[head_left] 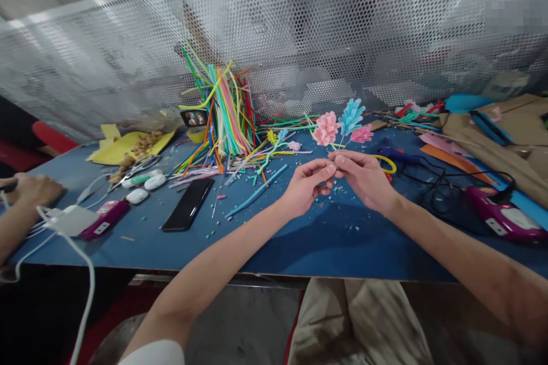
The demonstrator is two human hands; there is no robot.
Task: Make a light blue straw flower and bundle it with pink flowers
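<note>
My left hand (309,183) and my right hand (365,175) meet above the table, fingertips pinched together on thin stems. Above the fingers stand a light pink pipe-cleaner flower (326,129) and a blue pipe-cleaner flower (351,117). A darker pink pipe-cleaner flower (362,133) leans out to the right. The lower stem ends are hidden by my fingers, and which hand grips which stem is hard to tell. On the table left of my hands lie a blue pipe cleaner (257,191) and a small lilac flower (294,146) beside others.
A tall bundle of pipe cleaners (229,111) stands at the back. A black phone (188,205) lies left of my hands. Purple power strips (505,214) and cables sit on both sides. Another person's hand (36,189) rests at far left. A perforated metal panel (299,40) closes the back.
</note>
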